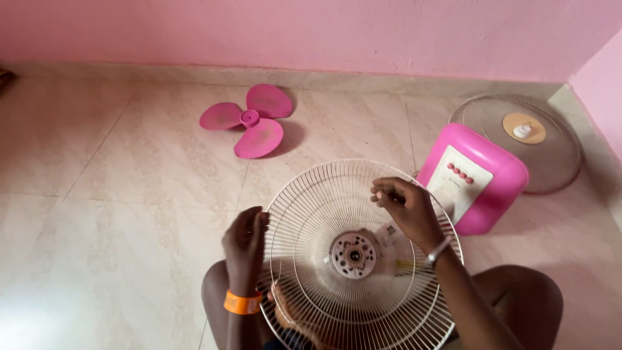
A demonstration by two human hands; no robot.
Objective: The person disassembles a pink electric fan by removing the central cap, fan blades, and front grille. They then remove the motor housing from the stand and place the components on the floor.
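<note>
Two hands hold my round white wire fan guard (337,214) over my lap. My left hand (245,241) grips its rim to keep it steady. My right hand (405,207) pinches wires near the top.

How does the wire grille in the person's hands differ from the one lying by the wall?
The held grille is propped over the knees, gripped by left hand and right hand; the far grille lies on the floor untouched. The held one's centre shows a metal hub, the far one's a tan disc. Both are round wire guards.
</note>
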